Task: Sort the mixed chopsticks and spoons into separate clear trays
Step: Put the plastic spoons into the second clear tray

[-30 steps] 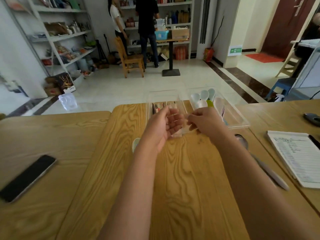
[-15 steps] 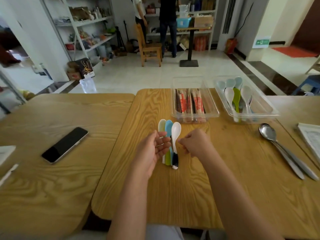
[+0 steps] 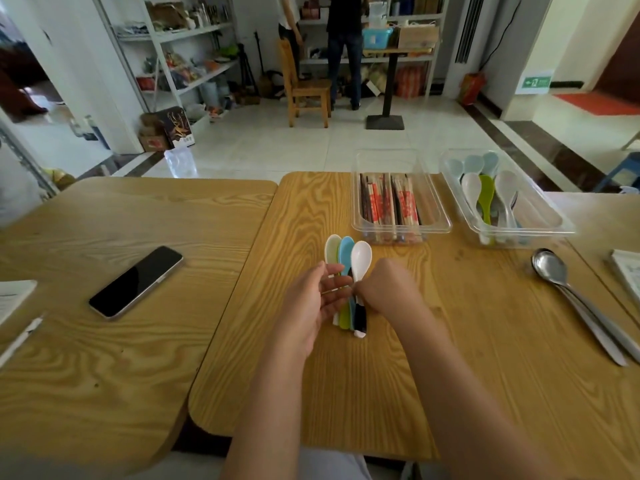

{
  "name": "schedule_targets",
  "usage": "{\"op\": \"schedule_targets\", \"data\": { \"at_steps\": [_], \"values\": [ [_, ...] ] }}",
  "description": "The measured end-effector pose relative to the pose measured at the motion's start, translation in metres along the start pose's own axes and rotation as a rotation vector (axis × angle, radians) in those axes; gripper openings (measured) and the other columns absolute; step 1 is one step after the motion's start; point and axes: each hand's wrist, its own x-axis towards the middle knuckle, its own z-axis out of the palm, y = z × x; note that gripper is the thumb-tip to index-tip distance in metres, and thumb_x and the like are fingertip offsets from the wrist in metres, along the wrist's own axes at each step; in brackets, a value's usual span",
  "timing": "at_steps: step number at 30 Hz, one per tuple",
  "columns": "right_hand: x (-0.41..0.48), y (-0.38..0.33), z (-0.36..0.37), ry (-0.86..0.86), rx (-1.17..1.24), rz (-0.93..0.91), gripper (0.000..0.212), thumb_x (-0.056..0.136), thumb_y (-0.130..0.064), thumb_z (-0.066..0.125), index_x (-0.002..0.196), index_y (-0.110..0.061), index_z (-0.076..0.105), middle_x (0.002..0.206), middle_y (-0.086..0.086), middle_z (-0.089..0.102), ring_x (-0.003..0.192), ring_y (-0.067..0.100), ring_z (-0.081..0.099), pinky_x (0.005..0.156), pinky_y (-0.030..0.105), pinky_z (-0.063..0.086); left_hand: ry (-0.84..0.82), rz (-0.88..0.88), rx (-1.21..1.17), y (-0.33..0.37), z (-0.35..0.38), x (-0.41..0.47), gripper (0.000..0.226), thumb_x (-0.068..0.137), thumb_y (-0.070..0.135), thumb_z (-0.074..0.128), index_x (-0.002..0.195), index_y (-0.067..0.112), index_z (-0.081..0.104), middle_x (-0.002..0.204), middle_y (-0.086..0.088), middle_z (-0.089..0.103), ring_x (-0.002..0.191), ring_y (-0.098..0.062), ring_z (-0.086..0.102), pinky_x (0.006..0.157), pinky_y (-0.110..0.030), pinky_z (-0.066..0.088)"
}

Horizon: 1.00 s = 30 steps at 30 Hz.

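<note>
Three plastic spoons lie side by side on the wooden table (image 3: 381,375): a pale green spoon (image 3: 332,249), a blue spoon (image 3: 346,252) and a white spoon (image 3: 361,256). My left hand (image 3: 311,306) is held open against their left side, fingers over the handles. My right hand (image 3: 388,289) has curled fingers and pinches the white spoon's handle. Farther back, a clear tray (image 3: 446,216) holds wrapped chopsticks (image 3: 388,202). To its right a second clear tray (image 3: 557,221) holds several plastic spoons (image 3: 486,199).
Two long metal spoons (image 3: 554,271) lie on the table at the right, beside a notebook (image 3: 628,271). A black phone (image 3: 136,282), papers (image 3: 14,296) and a pen (image 3: 20,337) sit on the left table. Two people stand by shelves far behind.
My hands have drawn back from the chopstick tray to the three plastic spoons nearer me. The view has tilted down and left. Over the last half second the hands barely moved.
</note>
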Motion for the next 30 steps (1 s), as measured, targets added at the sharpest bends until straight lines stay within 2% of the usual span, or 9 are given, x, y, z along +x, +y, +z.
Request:
{"op": "schedule_targets", "data": {
  "at_steps": [3, 10, 13, 17, 19, 21, 24, 26, 30],
  "values": [
    [-0.001, 0.003, -0.005, 0.023, -0.040, 0.002, 0.011, 0.084, -0.016, 0.063, 0.084, -0.013, 0.053, 0.073, 0.000, 0.054, 0.060, 0.014, 0.050, 0.047, 0.026, 0.036, 0.004, 0.013, 0.004, 0.002, 0.000, -0.001, 0.036, 0.105, 0.031, 0.039, 0.108, 0.010, 0.068, 0.099, -0.011, 0.073, 0.081, -0.015, 0.068, 0.074, -0.029, 0.054],
    [-0.012, 0.042, -0.042, 0.053, -0.173, 0.066, 0.021, 0.090, -0.010, 0.055, 0.073, -0.016, 0.043, 0.074, 0.000, 0.051, 0.061, 0.013, 0.046, 0.049, 0.026, 0.035, -0.046, 0.045, 0.049, -0.005, 0.026, -0.003, 0.033, 0.104, 0.027, 0.040, 0.103, 0.010, 0.069, 0.093, -0.011, 0.073, 0.077, -0.016, 0.067, 0.069, -0.027, 0.054],
    [-0.012, 0.068, -0.060, 0.058, -0.194, 0.098, 0.023, 0.093, -0.015, 0.057, 0.074, -0.017, 0.044, 0.077, -0.001, 0.051, 0.064, 0.013, 0.046, 0.052, 0.026, 0.037, -0.098, 0.042, 0.126, -0.013, 0.054, -0.005, 0.035, 0.105, 0.028, 0.039, 0.102, 0.011, 0.069, 0.092, -0.011, 0.075, 0.076, -0.016, 0.069, 0.066, -0.027, 0.053],
    [-0.009, 0.101, -0.092, 0.000, -0.087, 0.139, 0.014, 0.091, -0.022, 0.064, 0.082, -0.011, 0.064, 0.078, 0.003, 0.063, 0.062, 0.015, 0.056, 0.051, 0.026, 0.042, -0.199, 0.028, 0.179, -0.015, 0.090, -0.001, 0.036, 0.106, 0.029, 0.038, 0.102, 0.012, 0.069, 0.093, -0.011, 0.075, 0.081, -0.019, 0.069, 0.073, -0.030, 0.054],
    [-0.007, 0.111, -0.116, -0.028, 0.008, 0.142, 0.021, 0.089, -0.024, 0.068, 0.080, -0.006, 0.070, 0.065, 0.003, 0.062, 0.054, 0.015, 0.054, 0.049, 0.026, 0.040, -0.249, 0.038, 0.167, -0.009, 0.106, 0.007, 0.037, 0.106, 0.030, 0.037, 0.103, 0.011, 0.068, 0.092, -0.011, 0.075, 0.080, -0.019, 0.069, 0.073, -0.031, 0.055],
    [-0.002, 0.114, -0.144, -0.003, 0.176, 0.143, 0.025, 0.089, -0.023, 0.070, 0.073, -0.004, 0.069, 0.054, 0.003, 0.054, 0.047, 0.015, 0.046, 0.046, 0.025, 0.037, -0.295, 0.054, 0.131, 0.002, 0.122, 0.017, 0.036, 0.106, 0.030, 0.037, 0.102, 0.010, 0.067, 0.087, -0.008, 0.075, 0.075, -0.016, 0.068, 0.069, -0.028, 0.054],
    [0.036, 0.107, -0.187, 0.130, 0.337, 0.152, 0.021, 0.089, -0.019, 0.071, 0.077, -0.002, 0.068, 0.054, 0.005, 0.052, 0.045, 0.014, 0.044, 0.046, 0.026, 0.039, -0.348, 0.080, 0.131, 0.023, 0.145, 0.036, 0.036, 0.106, 0.029, 0.037, 0.103, 0.010, 0.067, 0.089, -0.008, 0.073, 0.076, -0.016, 0.068, 0.070, -0.028, 0.055],
    [0.073, 0.096, -0.208, 0.187, 0.352, 0.172, 0.024, 0.090, -0.015, 0.071, 0.073, 0.000, 0.064, 0.052, 0.006, 0.052, 0.039, 0.013, 0.043, 0.043, 0.025, 0.039, -0.362, 0.088, 0.158, 0.037, 0.161, 0.052, 0.036, 0.106, 0.029, 0.037, 0.104, 0.008, 0.066, 0.090, -0.009, 0.073, 0.078, -0.018, 0.067, 0.072, -0.030, 0.055],
    [0.135, 0.079, -0.219, 0.178, 0.297, 0.218, 0.024, 0.089, -0.008, 0.068, 0.069, 0.000, 0.057, 0.050, 0.009, 0.051, 0.033, 0.014, 0.040, 0.037, 0.021, 0.035, -0.355, 0.070, 0.183, 0.057, 0.189, 0.081, 0.036, 0.107, 0.028, 0.036, 0.106, 0.006, 0.064, 0.089, -0.009, 0.072, 0.075, -0.018, 0.066, 0.068, -0.028, 0.054]
  ]
}}
